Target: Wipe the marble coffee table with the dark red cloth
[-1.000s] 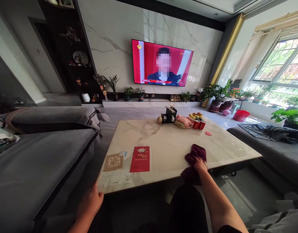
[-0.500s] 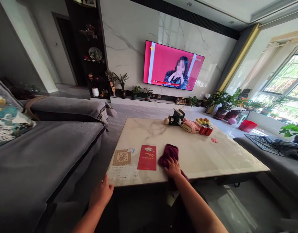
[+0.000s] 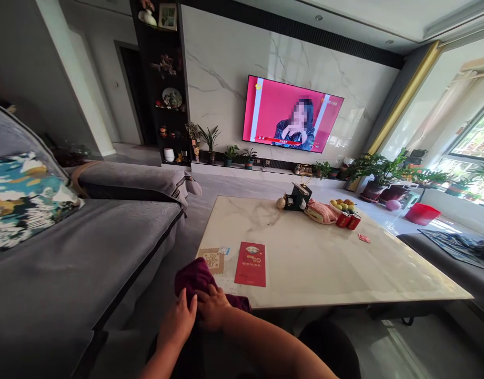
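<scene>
A dark purple cloth (image 3: 197,273) lies bunched over the near left corner of the marble-topped table (image 3: 305,268), partly hanging past its edge. My right hand (image 3: 214,308) grips the cloth from above, its fingers pressed into the folds. Beside it, my left hand (image 3: 179,318) has its thumb and index finger at the cloth's near side, with fabric between them; its other fingers are mostly hidden. The cloth partly covers a brown patterned mat (image 3: 214,260). A red printed booklet (image 3: 250,266) lies flat to the right of the cloth.
Toward the table's back are a black holder (image 3: 297,199), a pink cloth (image 3: 321,211), fruit (image 3: 342,204) and red cans (image 3: 348,221). A small red packet (image 3: 364,238) lies farther right. A grey sofa (image 3: 123,226) flanks the table's left side.
My right hand has moved left with the purple cloth, from right of the booklet to the table's corner. My left hand has shifted slightly right, from the table edge to the cloth.
</scene>
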{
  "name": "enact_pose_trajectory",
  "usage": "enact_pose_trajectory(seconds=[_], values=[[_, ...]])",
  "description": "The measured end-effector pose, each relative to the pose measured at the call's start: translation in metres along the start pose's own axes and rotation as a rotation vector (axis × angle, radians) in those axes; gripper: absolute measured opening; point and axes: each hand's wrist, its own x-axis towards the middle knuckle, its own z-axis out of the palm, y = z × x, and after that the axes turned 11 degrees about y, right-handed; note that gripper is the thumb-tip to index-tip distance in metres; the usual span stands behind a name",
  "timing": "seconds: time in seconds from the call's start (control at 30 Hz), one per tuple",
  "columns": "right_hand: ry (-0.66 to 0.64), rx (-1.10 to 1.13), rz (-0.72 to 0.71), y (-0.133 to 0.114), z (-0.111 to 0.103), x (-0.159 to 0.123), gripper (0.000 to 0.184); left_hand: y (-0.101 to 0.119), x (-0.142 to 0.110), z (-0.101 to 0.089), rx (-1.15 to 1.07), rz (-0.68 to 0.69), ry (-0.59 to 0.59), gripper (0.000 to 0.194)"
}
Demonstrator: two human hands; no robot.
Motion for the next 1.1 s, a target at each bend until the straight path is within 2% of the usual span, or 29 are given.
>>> enact_pose_trajectory(seconds=[0.13,0.23,0.33,0.47,0.57,0.67,0.8,0.93,1.03,1.1], values=[[0.029,0.057,0.040,0.002,-0.014,0.023,0.065,-0.003,-0.001,0.003,-0.011,-0.003,-0.011,0.075],[0.051,0.069,0.194,0.025,-0.039,0.034,0.070,-0.003,-0.001,0.005,-0.010,-0.006,-0.036,0.075],[0.078,0.047,0.350,0.068,-0.065,0.036,0.074,-0.004,-0.001,0.006,0.033,-0.005,-0.072,0.075],[0.142,0.013,0.580,0.150,-0.097,0.014,0.070,-0.004,0.003,0.006,0.072,-0.007,-0.101,0.077],[0.175,-0.009,0.770,0.216,-0.119,-0.024,0.071,-0.004,0.006,0.008,0.067,-0.011,-0.102,0.076],[0.195,-0.032,0.945,0.274,-0.139,-0.075,0.074,-0.003,0.007,0.008,0.080,-0.016,-0.112,0.076],[0.235,-0.059,1.157,0.330,-0.162,-0.157,0.075,0.001,0.006,0.002,0.078,-0.016,-0.121,0.074],[0.313,-0.092,1.355,0.353,-0.180,-0.248,0.073,0.006,0.006,-0.005,0.074,-0.027,-0.140,0.069],[0.368,-0.115,1.487,0.352,-0.187,-0.309,0.073,0.007,0.006,-0.005,0.101,-0.025,-0.141,0.068],[0.402,-0.135,1.554,0.344,-0.189,-0.338,0.072,0.007,0.006,-0.003,0.120,-0.020,-0.133,0.068]])
